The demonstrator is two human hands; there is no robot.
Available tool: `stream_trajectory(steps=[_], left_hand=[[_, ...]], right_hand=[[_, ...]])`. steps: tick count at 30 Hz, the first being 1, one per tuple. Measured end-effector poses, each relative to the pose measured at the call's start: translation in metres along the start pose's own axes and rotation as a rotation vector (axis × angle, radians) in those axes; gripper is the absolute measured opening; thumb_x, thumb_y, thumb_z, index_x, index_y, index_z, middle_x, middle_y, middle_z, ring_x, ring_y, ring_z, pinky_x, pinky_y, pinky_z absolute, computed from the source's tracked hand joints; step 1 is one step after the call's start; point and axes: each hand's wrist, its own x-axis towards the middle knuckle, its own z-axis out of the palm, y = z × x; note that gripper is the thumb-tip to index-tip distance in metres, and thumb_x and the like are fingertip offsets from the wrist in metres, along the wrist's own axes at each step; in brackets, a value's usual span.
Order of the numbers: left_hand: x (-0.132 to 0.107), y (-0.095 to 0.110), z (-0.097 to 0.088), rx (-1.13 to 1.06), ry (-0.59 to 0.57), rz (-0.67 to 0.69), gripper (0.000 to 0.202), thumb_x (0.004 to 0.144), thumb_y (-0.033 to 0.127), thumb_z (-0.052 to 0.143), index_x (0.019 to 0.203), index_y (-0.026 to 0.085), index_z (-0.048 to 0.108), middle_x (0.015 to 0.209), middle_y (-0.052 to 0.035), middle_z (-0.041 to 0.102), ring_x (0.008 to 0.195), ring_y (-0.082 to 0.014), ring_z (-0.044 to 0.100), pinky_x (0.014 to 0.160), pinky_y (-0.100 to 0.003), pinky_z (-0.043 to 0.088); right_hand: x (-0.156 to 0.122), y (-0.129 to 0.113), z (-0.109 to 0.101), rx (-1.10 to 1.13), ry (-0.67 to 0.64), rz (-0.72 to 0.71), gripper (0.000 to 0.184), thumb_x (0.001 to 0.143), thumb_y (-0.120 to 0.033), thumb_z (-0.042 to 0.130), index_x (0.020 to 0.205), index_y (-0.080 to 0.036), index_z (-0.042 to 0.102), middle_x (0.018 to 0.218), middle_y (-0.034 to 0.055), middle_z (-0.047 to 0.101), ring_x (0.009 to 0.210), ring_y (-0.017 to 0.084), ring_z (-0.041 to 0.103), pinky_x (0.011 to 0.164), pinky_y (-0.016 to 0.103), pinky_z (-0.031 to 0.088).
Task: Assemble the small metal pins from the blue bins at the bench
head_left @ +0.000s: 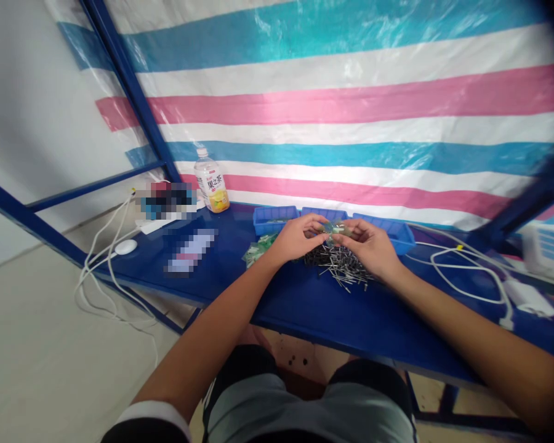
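Observation:
My left hand (298,237) and my right hand (369,246) meet above the blue table (314,301). Both pinch a small greenish clear piece (335,229) between the fingertips. Just under them lies a loose pile of several thin metal pins (339,264). A small heap of green parts (258,249) lies left of my left wrist.
Three shallow blue trays (272,216) stand behind the hands against a striped tarp. A drink bottle (211,183) stands at the back left. White cables (461,271) and a charger (529,296) lie to the right, more white cable (106,258) hangs off the left edge.

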Motion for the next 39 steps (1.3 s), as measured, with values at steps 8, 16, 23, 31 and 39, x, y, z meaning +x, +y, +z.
stream_trajectory(steps=[8, 16, 23, 31, 39], left_hand=[[-0.001, 0.001, -0.001, 0.011, -0.038, 0.032, 0.04, 0.085, 0.017, 0.076, 0.121, 0.021, 0.06, 0.111, -0.0096, 0.076, 0.094, -0.0197, 0.075, 0.085, -0.037, 0.064], [-0.001, 0.008, 0.003, 0.094, 0.047, 0.075, 0.034, 0.097, 0.041, 0.073, 0.126, 0.023, 0.071, 0.118, -0.0125, 0.075, 0.098, -0.0216, 0.075, 0.084, -0.037, 0.065], [0.0, 0.007, 0.0, -0.003, -0.014, -0.026, 0.025, 0.102, 0.036, 0.066, 0.119, 0.02, 0.075, 0.11, -0.0093, 0.08, 0.094, -0.0187, 0.076, 0.089, -0.035, 0.063], [0.004, -0.001, -0.004, -0.021, 0.144, -0.043, 0.053, 0.095, 0.022, 0.071, 0.145, 0.024, 0.053, 0.113, -0.0102, 0.078, 0.096, -0.0197, 0.076, 0.091, -0.038, 0.064], [0.003, 0.004, -0.007, 0.107, 0.114, 0.041, 0.017, 0.096, 0.016, 0.067, 0.11, 0.022, 0.075, 0.11, -0.0071, 0.081, 0.105, -0.0212, 0.077, 0.1, -0.042, 0.062]], right_hand=[[0.0, -0.001, 0.004, 0.01, 0.011, 0.042, 0.046, 0.074, -0.051, 0.094, 0.103, -0.023, 0.072, 0.094, 0.0054, 0.08, 0.076, 0.022, 0.075, 0.082, 0.042, 0.064], [-0.001, 0.0, -0.005, -0.184, 0.139, -0.114, 0.023, 0.086, -0.039, 0.083, 0.098, -0.025, 0.069, 0.1, 0.0051, 0.074, 0.083, 0.023, 0.072, 0.079, 0.041, 0.061], [-0.008, -0.011, 0.0, -0.537, -0.054, -0.453, 0.02, 0.093, -0.019, 0.068, 0.106, -0.03, 0.079, 0.124, 0.0084, 0.07, 0.12, 0.03, 0.068, 0.109, 0.054, 0.054], [-0.009, -0.008, 0.002, -0.33, -0.034, -0.319, 0.027, 0.098, -0.032, 0.071, 0.125, -0.031, 0.076, 0.146, 0.011, 0.06, 0.131, 0.032, 0.065, 0.106, 0.054, 0.061], [-0.009, -0.012, 0.005, -0.215, -0.073, -0.203, 0.022, 0.099, -0.042, 0.07, 0.114, -0.029, 0.081, 0.134, 0.0081, 0.072, 0.124, 0.031, 0.069, 0.105, 0.054, 0.062]])
